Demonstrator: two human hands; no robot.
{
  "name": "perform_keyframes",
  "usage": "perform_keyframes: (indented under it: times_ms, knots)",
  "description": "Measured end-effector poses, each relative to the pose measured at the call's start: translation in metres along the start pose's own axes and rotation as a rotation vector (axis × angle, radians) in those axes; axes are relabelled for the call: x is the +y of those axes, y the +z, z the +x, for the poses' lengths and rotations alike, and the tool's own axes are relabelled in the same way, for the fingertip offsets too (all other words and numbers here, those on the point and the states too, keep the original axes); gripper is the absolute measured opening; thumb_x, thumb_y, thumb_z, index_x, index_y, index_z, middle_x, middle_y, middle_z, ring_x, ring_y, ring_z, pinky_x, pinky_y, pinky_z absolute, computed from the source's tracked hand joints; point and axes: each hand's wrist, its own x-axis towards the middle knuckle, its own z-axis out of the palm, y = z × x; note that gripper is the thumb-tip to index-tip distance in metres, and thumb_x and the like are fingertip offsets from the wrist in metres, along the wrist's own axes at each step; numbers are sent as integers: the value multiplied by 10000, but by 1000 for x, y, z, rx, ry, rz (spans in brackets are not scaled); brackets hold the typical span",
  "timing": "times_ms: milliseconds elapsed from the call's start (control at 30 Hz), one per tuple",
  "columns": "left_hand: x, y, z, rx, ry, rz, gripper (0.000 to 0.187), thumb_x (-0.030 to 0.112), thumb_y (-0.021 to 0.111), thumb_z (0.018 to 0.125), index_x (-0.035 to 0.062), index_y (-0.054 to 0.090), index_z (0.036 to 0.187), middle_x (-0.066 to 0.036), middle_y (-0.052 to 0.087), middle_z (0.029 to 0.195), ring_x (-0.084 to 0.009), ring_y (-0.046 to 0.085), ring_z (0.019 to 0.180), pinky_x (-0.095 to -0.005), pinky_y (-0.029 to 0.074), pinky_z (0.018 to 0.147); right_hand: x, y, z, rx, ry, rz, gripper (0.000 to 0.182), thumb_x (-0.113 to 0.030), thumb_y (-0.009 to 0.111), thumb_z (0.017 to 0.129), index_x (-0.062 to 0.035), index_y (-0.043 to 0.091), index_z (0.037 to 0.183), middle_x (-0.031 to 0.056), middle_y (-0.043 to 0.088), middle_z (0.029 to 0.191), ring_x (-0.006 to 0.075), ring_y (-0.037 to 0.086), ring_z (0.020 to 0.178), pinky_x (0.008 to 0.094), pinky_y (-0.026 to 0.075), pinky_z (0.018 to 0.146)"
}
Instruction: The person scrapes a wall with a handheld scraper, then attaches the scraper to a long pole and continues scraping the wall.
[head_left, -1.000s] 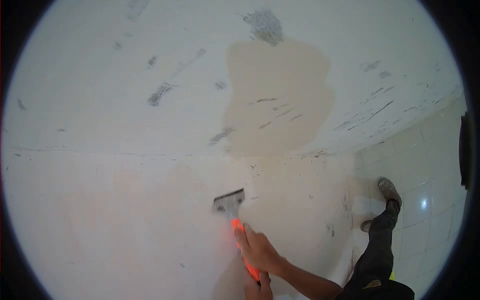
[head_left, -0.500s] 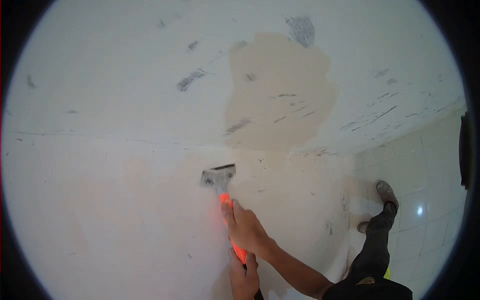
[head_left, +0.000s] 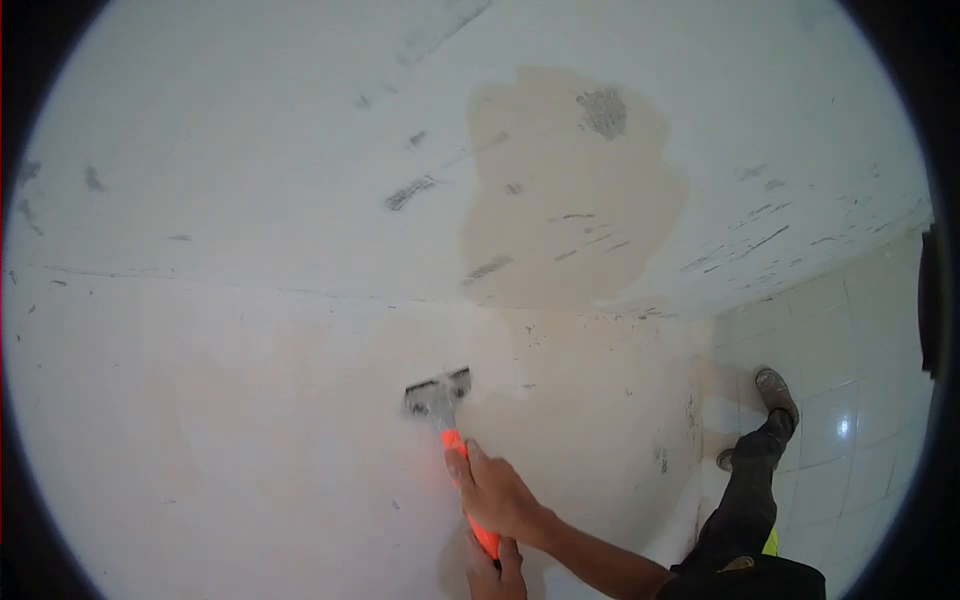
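A scraper [head_left: 438, 396] with a wide metal head and an orange handle has its blade on or close to the pale wall surface [head_left: 290, 430]. Around the middle of the handle, my right hand [head_left: 497, 492] is closed, its forearm reaching in from the lower right. Lower down, my left hand [head_left: 497, 572] is wrapped about the handle's end, partly cut off by the bottom edge of the view. Whitish dust coats the scraper head. Just beyond the blade runs a cracked seam line between two pale surfaces.
A beige patch [head_left: 570, 170] with dark scrape marks lies beyond the seam, and more grey scuffs dot the surface around it. At right, my dark-trousered leg [head_left: 745, 490] and dusty shoe [head_left: 775, 392] stand on glossy light floor tiles [head_left: 830, 430].
The scraper and both hands have moved down the view, pulling away from the seam. The whole view has shifted slightly, with the wall marks sitting lower and farther right.
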Motion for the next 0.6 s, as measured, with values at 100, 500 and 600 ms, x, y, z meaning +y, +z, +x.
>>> perform_keyframes:
  times_ms: [100,500,600]
  knots:
    - [14,7,34,147,130,-22,435,399,519,1021,-18,504,1142,-117,546,678,-226,541,584,-395,403,526,-7,-5,32,63,-78,-26,434,-365,334,1077,28,444,930,172,579,666,261,598,524,401,501,556]
    - [-11,35,37,-96,34,55,410,371,498,1020,-1,474,1193,-256,645,839,-479,620,785,-516,477,712,58,-18,34,348,-191,-30,489,-455,365,1046,3,536,1048,176,631,787,263,635,601,397,521,622]
    - [-28,45,-8,-198,-118,135,441,453,499,998,57,491,1191,-262,665,851,-502,625,830,-563,471,703,80,-29,-22,263,140,155,456,-440,378,1045,-18,548,1028,120,617,763,218,655,624,363,522,607]
